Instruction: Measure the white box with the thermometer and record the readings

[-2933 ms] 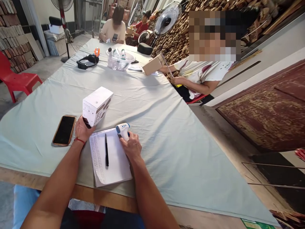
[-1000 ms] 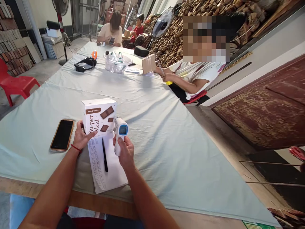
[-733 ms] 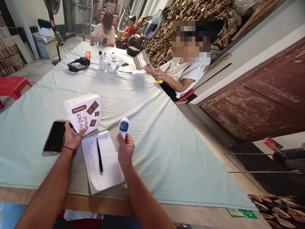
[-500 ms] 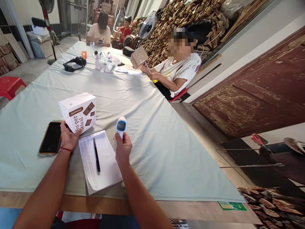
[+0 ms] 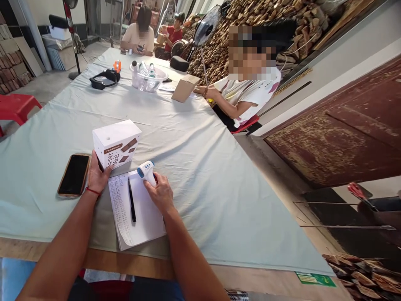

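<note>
My left hand (image 5: 99, 174) grips the lower part of a white carton (image 5: 117, 142) printed with brown bars and lettering. In my right hand (image 5: 160, 192) is a white and blue infrared thermometer (image 5: 146, 170), its head turned left toward the carton and apart from it. Beneath the thermometer lies a notepad (image 5: 142, 230) with handwritten columns along its left side. A black pen (image 5: 132, 200) rests on the page. Left of my left hand, a smartphone (image 5: 74, 174) in a brown-edged case lies with its dark screen up.
A cloth covers the long table (image 5: 219, 209). Farther back are a black headset-like strap (image 5: 105, 79), an orange tape dispenser (image 5: 117, 65) and a clear basin (image 5: 148, 81) of bottles. A person (image 5: 250, 83) at the right edge handles a cardboard box (image 5: 185, 88). Two people sit beyond.
My right hand has turned the thermometer from facing away to pointing left, toward the carton. The view has shifted slightly. The co-worker's cardboard box has come down to the table.
</note>
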{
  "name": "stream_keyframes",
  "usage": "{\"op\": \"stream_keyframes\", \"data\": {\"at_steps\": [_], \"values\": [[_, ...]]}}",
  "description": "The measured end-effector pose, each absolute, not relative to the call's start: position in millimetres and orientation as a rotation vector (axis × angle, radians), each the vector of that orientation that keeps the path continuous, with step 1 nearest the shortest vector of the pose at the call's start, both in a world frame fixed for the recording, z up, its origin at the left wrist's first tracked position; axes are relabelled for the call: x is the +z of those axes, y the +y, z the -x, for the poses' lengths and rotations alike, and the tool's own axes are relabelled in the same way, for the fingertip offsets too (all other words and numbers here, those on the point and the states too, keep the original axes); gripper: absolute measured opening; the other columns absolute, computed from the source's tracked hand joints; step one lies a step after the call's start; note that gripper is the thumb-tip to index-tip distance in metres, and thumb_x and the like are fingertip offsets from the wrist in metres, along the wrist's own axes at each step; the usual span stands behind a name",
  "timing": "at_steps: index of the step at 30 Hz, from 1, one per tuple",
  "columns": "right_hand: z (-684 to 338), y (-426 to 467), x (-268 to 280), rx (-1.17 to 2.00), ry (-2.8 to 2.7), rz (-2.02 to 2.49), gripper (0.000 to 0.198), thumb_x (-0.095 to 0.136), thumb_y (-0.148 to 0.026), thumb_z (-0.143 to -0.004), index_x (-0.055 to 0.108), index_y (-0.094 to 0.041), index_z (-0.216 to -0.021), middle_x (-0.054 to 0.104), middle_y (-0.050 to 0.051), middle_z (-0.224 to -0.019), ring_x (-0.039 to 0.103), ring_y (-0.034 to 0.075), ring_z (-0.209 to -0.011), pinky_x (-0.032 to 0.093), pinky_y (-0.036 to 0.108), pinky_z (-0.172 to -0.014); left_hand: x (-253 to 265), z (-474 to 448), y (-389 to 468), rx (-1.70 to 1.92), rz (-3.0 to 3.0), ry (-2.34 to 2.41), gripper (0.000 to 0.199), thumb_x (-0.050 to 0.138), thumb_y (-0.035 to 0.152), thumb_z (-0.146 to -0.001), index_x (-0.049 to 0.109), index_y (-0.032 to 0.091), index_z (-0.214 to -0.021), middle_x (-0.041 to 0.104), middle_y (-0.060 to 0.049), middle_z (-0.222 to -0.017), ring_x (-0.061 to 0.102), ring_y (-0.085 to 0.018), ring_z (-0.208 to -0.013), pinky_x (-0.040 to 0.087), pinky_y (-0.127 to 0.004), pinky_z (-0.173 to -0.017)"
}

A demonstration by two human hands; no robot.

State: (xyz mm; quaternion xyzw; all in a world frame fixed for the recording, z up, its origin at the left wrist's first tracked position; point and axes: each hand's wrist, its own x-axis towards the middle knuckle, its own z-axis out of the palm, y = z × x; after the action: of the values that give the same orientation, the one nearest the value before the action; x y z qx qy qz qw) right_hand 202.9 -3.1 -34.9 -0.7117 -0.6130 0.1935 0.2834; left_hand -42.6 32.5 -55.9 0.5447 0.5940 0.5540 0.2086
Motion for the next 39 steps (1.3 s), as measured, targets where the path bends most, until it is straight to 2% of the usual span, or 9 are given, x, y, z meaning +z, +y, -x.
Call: {"op": "stream_keyframes", "data": {"at_steps": [5,10,15,18,22,29,31,34,39], "values": [[-205.7,-3.3,-43.3,0.325,-1.788,2.023,0.042,0.061,-0.039,-0.087,0.063,-0.016,-0.121,0.063,0.014,-0.109,0.058,0.028,-0.102,0.045,0.039,-0.088,-63.4,43.5,34.5,1.544,-1.577,1.702,0.083,0.069,0.048,-0.079,0.036,0.017,-0.149,0.051,-0.017,-0.147,0.046,-0.035,-0.138,0.038,-0.051,-0.116],[-204.0,-6.7,-50.4,0.068,-1.837,1.637,0.036,0.06,-0.039,-0.088,0.063,-0.017,-0.115,0.065,0.014,-0.106,0.059,0.026,-0.094,0.046,0.038,-0.084,-64.1,42.1,34.2,1.605,-1.667,1.738,0.058,0.063,0.03,-0.083,0.046,0.016,-0.137,0.059,-0.016,-0.131,0.058,-0.03,-0.121,0.05,-0.047,-0.104],[-185.8,-19.5,-46.6,0.176,-1.961,1.472,0.027,0.06,-0.043,-0.09,0.066,-0.019,-0.101,0.067,0.003,-0.076,0.062,0.019,-0.069,0.045,0.028,-0.068,-62.2,39.9,32.7,1.624,-1.568,1.921,0.028,0.062,0.017,-0.077,0.055,0.019,-0.104,0.06,-0.008,-0.102,0.061,-0.023,-0.096,0.055,-0.038,-0.084],[-176.4,-25.1,-44.7,0.24,-2.021,1.525,0.032,0.064,-0.041,-0.088,0.065,-0.02,-0.112,0.069,0.003,-0.077,0.064,0.018,-0.069,0.045,0.027,-0.065,-58.5,38.2,31.3,1.59,-1.524,1.978,0.019,0.063,0.016,-0.075,0.051,0.021,-0.089,0.057,-0.003,-0.088,0.058,-0.02,-0.084,0.053,-0.036,-0.081],[-170.6,-25.3,-48.6,0.311,-2.092,1.594,0.032,0.062,-0.029,-0.084,0.067,-0.019,-0.114,0.069,0.004,-0.077,0.064,0.02,-0.072,0.046,0.028,-0.066,-53.2,35.1,30.5,1.593,-1.429,1.969,0.016,0.058,0.014,-0.075,0.049,0.022,-0.086,0.055,-0.001,-0.084,0.057,-0.017,-0.076,0.051,-0.033,-0.078],[-178.1,-21.8,-48.9,0.667,-1.803,1.185,0.039,0.042,-0.019,-0.084,0.069,-0.021,-0.112,0.067,0.005,-0.087,0.061,0.019,-0.078,0.052,0.032,-0.076,-43.7,27.9,25.1,1.407,-1.476,1.851,0.01,0.06,0.024,-0.077,0.05,0.022,-0.081,0.058,0.001,-0.076,0.056,-0.015,-0.067,0.05,-0.029,-0.069],[-179.4,-21.8,-48.4,0.754,-1.71,1.1,0.039,0.044,-0.022,-0.085,0.064,-0.021,-0.119,0.065,0.005,-0.093,0.06,0.018,-0.081,0.052,0.033,-0.078,-38.0,25.9,20.4,1.203,-1.629,1.791,0.014,0.065,0.028,-0.074,0.054,0.022,-0.081,0.061,0.0,-0.079,0.059,-0.017,-0.073,0.05,-0.032,-0.075],[-177.0,-22.9,-49.2,0.85,-1.617,1.049,0.041,0.058,-0.031,-0.083,0.058,-0.022,-0.123,0.061,0.005,-0.095,0.058,0.017,-0.081,0.052,0.033,-0.079,-27.3,24.5,12.6,0.84,-1.883,1.725,0.021,0.071,0.025,-0.068,0.061,0.022,-0.087,0.065,-0.005,-0.101,0.061,-0.027,-0.101,0.045,-0.045,-0.096],[-163.0,-27.8,-48.3,0.977,-1.383,1.099,0.026,0.051,-0.046,-0.09,0.062,-0.023,-0.095,0.049,-0.002,-0.067,0.047,0.015,-0.061,0.046,0.03,-0.062,-18.6,25.2,6.3,0.487,-2.016,1.68,0.035,0.071,0.022,-0.066,0.064,0.022,-0.1,0.057,-0.008,-0.126,0.05,-0.033,-0.123,0.032,-0.054,-0.109]]}}
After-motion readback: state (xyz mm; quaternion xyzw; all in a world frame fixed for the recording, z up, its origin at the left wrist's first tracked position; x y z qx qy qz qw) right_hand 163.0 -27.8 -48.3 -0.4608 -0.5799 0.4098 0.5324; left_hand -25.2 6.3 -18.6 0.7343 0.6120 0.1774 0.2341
